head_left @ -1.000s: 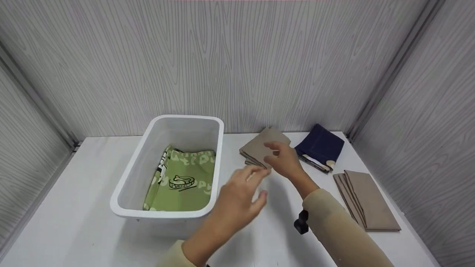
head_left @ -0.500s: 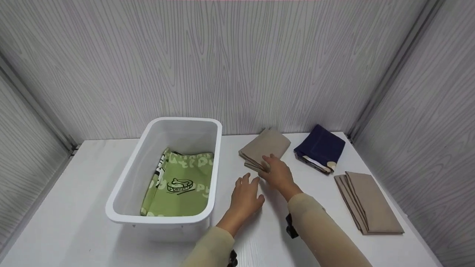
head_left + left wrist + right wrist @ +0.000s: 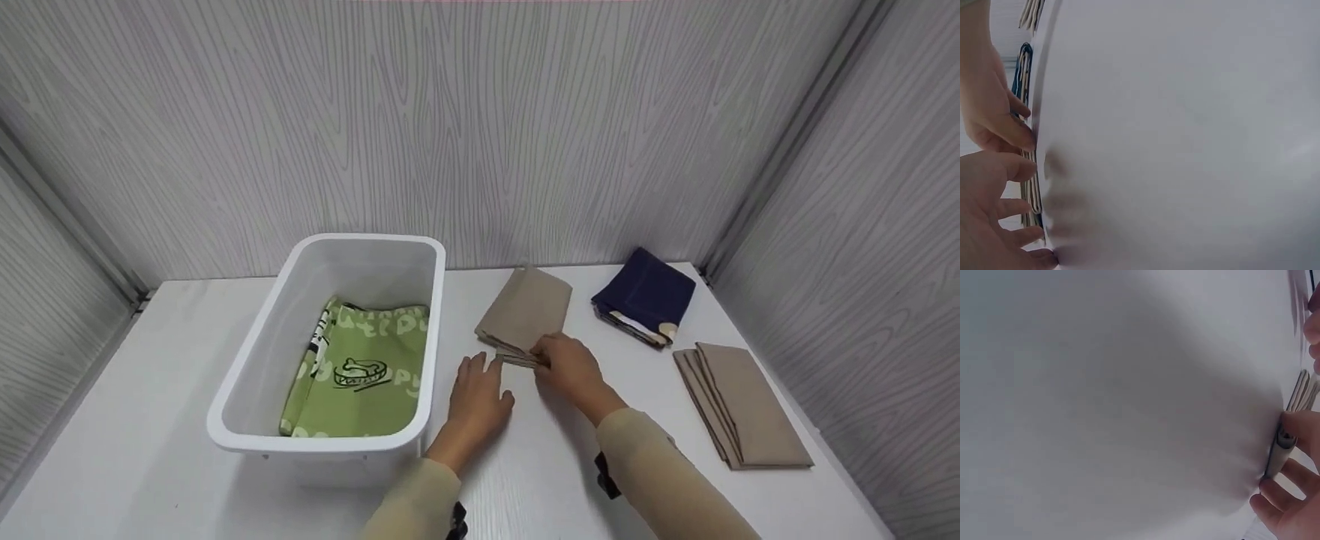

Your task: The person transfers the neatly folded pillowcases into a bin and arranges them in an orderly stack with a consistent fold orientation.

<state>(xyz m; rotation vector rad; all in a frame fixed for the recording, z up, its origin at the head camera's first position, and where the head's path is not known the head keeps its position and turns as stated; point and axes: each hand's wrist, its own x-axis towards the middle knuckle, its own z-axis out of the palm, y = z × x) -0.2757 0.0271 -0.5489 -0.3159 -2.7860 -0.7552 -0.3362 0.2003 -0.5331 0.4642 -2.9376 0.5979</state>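
Observation:
A folded tan cloth (image 3: pixel 526 309) lies on the white table near the back wall. My right hand (image 3: pixel 571 371) pinches its near right corner; in the right wrist view the thumb and fingers of the right hand (image 3: pixel 1297 495) are on either side of the layered cloth edge (image 3: pixel 1282 450). My left hand (image 3: pixel 478 401) is low over the table at the cloth's near left edge, its fingers loosely spread. In the left wrist view the fingertips of the left hand (image 3: pixel 988 208) are beside the cloth's layers (image 3: pixel 1033 194); whether they touch it is unclear.
Left of my hands stands a white plastic bin (image 3: pixel 247 375) with a folded green printed cloth (image 3: pixel 375 375) inside. A folded navy cloth (image 3: pixel 649 292) lies at the back right, and another folded tan cloth (image 3: pixel 754 405) near the right edge. Grey wood-grain panels (image 3: pixel 480 135) enclose the table.
Both hands have come down to the table. My right hand has taken hold of the tan cloth's near corner, and the cloth has turned and slid slightly toward me.

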